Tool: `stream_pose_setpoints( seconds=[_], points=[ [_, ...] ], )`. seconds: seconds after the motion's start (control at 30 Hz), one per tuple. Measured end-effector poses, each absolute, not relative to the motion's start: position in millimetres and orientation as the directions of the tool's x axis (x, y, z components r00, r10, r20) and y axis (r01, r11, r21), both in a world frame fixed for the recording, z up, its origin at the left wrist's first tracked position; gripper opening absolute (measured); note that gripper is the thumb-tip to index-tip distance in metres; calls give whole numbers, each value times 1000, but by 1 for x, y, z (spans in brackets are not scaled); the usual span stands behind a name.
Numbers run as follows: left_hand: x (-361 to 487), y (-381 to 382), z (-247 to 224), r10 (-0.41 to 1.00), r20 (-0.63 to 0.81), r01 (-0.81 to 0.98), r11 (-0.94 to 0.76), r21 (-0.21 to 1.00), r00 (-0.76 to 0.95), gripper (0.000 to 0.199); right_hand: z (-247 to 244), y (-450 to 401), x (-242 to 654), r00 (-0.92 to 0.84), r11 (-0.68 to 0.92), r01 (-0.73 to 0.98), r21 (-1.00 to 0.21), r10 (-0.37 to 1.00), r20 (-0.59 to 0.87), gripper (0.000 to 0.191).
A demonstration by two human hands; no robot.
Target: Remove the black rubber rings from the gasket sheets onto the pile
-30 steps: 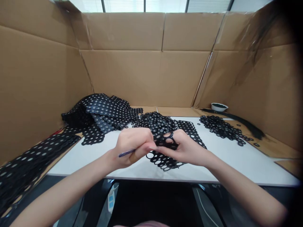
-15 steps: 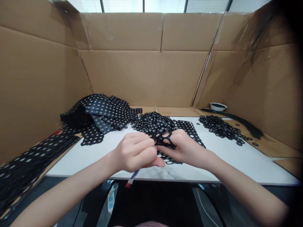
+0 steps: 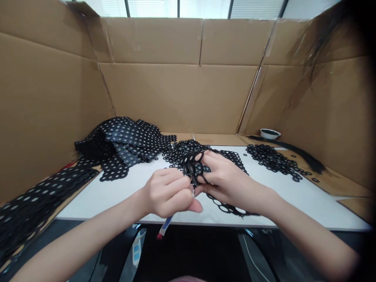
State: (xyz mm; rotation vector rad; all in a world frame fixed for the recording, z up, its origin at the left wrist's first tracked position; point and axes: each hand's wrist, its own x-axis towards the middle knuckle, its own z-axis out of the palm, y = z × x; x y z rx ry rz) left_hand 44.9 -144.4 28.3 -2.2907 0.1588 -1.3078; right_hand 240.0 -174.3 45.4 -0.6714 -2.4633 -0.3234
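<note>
My left hand is closed in a fist round a thin tool, whose blue and white handle with a red end sticks out below it. The tool's tip is hidden near the rings. My right hand grips a black ring mesh, its fingers bent through and behind the rings. The two hands almost touch at the mesh edge. More of the mesh hangs below my right hand onto the white table.
Black ring fabric is heaped at the back left, with a stack of strips at the left. Loose rings, a white bowl and a dark bundle of strands lie at the right. Cardboard walls surround the table.
My right hand has turned and lifted its fingers, raising and folding the mesh. The mesh's lower part has shifted right. My left hand has moved slightly down.
</note>
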Motion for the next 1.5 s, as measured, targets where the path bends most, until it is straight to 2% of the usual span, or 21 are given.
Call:
stream_pose_setpoints(
  seconds=[0.2, 0.33, 0.57, 0.63, 0.73, 0.83, 0.9, 1.0, 1.13, 1.23, 1.4, 1.5],
  points=[
    [46, -146, 27, -293, 792, 162, -885, -437, 536, 36, 42, -171, 241, -709, 905, 419, -68, 373, 598, 19],
    [49, -147, 28, -227, 806, 193, -902, -385, 547, 35, 37, -169, 240, -693, 913, 385, -136, 383, 611, 21],
    [50, -142, 22, -94, 817, 170, -959, -229, 570, 33, 32, -167, 239, -684, 906, 360, -222, 418, 598, 22],
    [47, -141, 22, 16, 817, 172, -980, -102, 576, 33, 31, -166, 241, -664, 886, 352, -302, 464, 586, 20],
    [42, -139, 24, 287, 792, 158, -958, 240, 539, 36, 28, -164, 245, -628, 830, 318, -457, 546, 555, 21],
    [40, -140, 25, 503, 732, 47, -837, 546, 459, 41, 23, -164, 249, -624, 788, 276, -550, 582, 522, 19],
    [41, -141, 25, 576, 693, -29, -760, 650, 433, 43, 21, -164, 249, -632, 777, 248, -578, 582, 512, 18],
    [43, -142, 24, 644, 635, -107, -661, 743, 427, 44, 19, -164, 249, -637, 764, 231, -602, 587, 500, 16],
    [44, -138, 31, 707, 603, -226, -561, 796, 370, 47, 16, -167, 249, -618, 751, 226, -620, 603, 505, 16],
    [42, -134, 42, 718, 645, -295, -577, 762, 263, 51, 13, -168, 250, -579, 722, 239, -649, 642, 501, 24],
    [37, -134, 47, 645, 701, -218, -669, 710, 304, 55, 10, -169, 252, -564, 703, 190, -685, 649, 510, 25],
    [35, -138, 43, 560, 759, -175, -754, 633, 334, 61, 11, -171, 252, -552, 684, 170, -710, 663, 506, 25]
  ],
)
